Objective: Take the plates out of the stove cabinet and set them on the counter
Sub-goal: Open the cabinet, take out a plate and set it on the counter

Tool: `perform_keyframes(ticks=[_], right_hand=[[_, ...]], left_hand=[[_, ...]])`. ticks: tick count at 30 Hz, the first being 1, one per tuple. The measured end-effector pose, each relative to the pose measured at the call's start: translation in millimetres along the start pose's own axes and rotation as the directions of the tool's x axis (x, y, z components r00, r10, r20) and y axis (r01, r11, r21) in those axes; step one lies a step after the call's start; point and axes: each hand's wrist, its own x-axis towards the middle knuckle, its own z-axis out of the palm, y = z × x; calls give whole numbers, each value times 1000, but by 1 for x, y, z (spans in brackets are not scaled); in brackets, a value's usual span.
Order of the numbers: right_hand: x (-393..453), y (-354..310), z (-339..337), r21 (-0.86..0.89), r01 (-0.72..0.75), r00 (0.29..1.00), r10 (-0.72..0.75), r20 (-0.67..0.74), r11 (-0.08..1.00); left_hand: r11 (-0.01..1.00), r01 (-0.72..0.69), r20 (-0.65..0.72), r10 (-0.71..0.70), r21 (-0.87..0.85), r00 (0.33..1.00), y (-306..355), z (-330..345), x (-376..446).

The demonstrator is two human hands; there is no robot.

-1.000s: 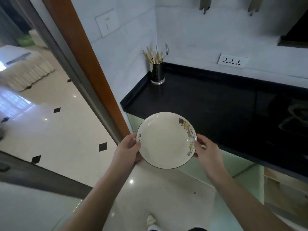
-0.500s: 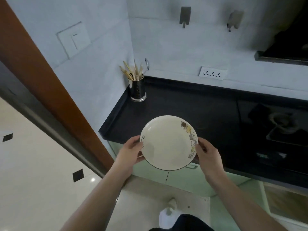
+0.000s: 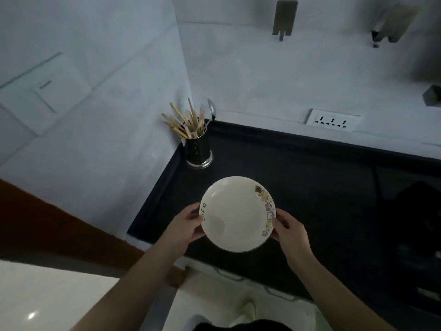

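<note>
Two-hand grip on plate point(image 3: 236, 215), utensil holder point(image 3: 198, 151) beyond

Metal utensil holder point(image 3: 198, 151) in the far left corner, wooden chopsticks point(image 3: 185, 121) and a spoon point(image 3: 211, 109) standing in it, white socket strip point(image 3: 332, 120) on the far wall, light switch point(image 3: 43, 97) on the left wall, two metal hooks point(image 3: 284, 19) high up.
</note>
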Motion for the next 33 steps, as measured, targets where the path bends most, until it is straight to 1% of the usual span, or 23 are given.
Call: perform_keyframes(ticks=[4, 8, 10, 13, 17, 23, 33], right_hand=[[27, -3, 17, -15, -51, 999, 51, -5, 999], [52, 0, 36, -44, -91, 994, 88, -65, 995], [58, 3, 43, -46, -125, 988, 120, -93, 991], [66, 7, 51, -40, -158, 980, 152, -127, 987], [79, 6, 61, -53, -208, 966, 197, -166, 977], [90, 9, 72, -52, -240, 959, 229, -164, 969], [97, 14, 85, -50, -241, 960, 231, -157, 969]], left_hand=[[997, 71, -25, -72, -15, 997, 4, -3, 32], [991, 137, -24, -137, -3, 990, 13, -8, 71], [987, 160, 1, -160, 17, 987, 14, -9, 85], [985, 162, 20, -163, 58, 986, 13, -10, 102], [978, 191, 6, -192, 81, 981, 19, -13, 120], [971, 191, -4, -193, 147, 981, 24, -16, 137], [965, 203, -41, -199, 165, 979, 28, -25, 147]])
